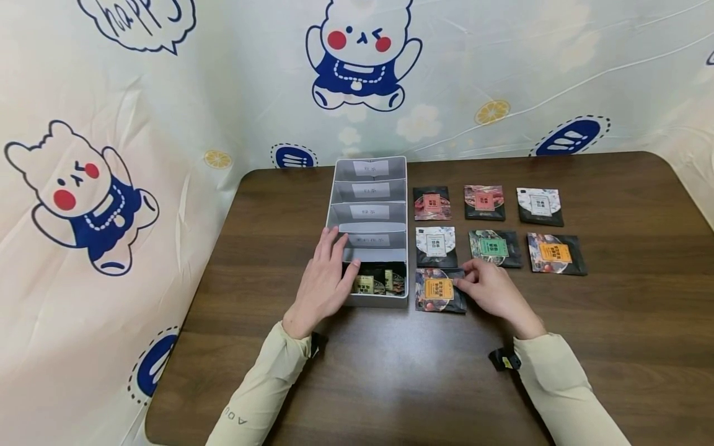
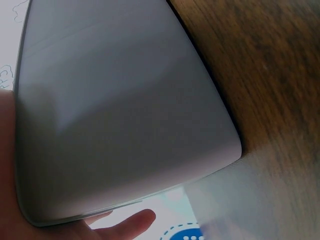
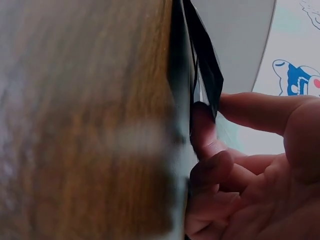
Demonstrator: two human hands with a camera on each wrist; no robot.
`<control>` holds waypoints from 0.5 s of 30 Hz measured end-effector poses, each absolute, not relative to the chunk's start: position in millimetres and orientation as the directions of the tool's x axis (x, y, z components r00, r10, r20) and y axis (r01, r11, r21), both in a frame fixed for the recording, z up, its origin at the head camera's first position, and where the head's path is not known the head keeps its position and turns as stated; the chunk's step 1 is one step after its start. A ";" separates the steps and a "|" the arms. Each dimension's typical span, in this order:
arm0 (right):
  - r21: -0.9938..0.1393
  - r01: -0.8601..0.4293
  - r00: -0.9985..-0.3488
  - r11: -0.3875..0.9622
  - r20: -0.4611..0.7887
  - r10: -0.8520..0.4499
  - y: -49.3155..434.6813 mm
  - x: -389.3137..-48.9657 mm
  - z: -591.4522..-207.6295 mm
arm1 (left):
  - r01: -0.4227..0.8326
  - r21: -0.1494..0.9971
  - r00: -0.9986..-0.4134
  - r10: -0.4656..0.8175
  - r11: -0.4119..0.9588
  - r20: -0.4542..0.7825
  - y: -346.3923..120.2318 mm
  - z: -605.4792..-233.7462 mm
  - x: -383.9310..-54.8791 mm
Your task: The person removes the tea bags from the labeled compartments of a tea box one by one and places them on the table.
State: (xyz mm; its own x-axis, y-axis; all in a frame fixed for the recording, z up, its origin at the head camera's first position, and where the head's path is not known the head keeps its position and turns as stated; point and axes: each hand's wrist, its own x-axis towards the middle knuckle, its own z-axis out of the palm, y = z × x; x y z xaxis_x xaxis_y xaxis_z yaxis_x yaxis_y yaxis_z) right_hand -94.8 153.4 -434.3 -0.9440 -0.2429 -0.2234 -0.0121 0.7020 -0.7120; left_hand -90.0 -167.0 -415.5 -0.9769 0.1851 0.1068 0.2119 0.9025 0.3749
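Note:
A grey divided box (image 1: 375, 301), with paper labels in its compartments, stands left of centre on the table. Black tea sachets with yellow-green labels (image 1: 365, 284) sit in its nearest compartment. My left hand (image 1: 322, 282) rests on the box's left rim, fingers extended; the left wrist view is mostly filled by the box's grey wall (image 2: 125, 110). Just right of the box lies a dark tea sachet with an orange label (image 1: 437, 290). My right hand (image 1: 495, 294) pinches its right edge between thumb and finger, and the sachet's edge (image 3: 206, 60) looks lifted in the right wrist view.
More sachets lie in rows right of the box: two red-labelled (image 1: 432, 203), two white-labelled (image 1: 436, 246), one green-labelled (image 1: 494, 248) and another orange-labelled (image 1: 556, 253). A printed cloth (image 1: 251, 80) hangs behind the brown table (image 1: 390, 384).

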 end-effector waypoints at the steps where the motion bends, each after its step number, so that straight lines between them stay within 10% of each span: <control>1: -0.707 -0.006 -0.941 0.707 -0.235 -0.243 153.4 -94.9 -434.3 | 0.211 0.376 -0.977 0.185 0.902 0.106 -167.1 -415.7 -89.8; 15: -0.660 0.000 -0.924 0.751 -0.288 -0.253 153.1 -96.5 -430.4 | 0.208 0.379 -0.978 0.183 0.902 0.102 -167.2 -415.8 -90.0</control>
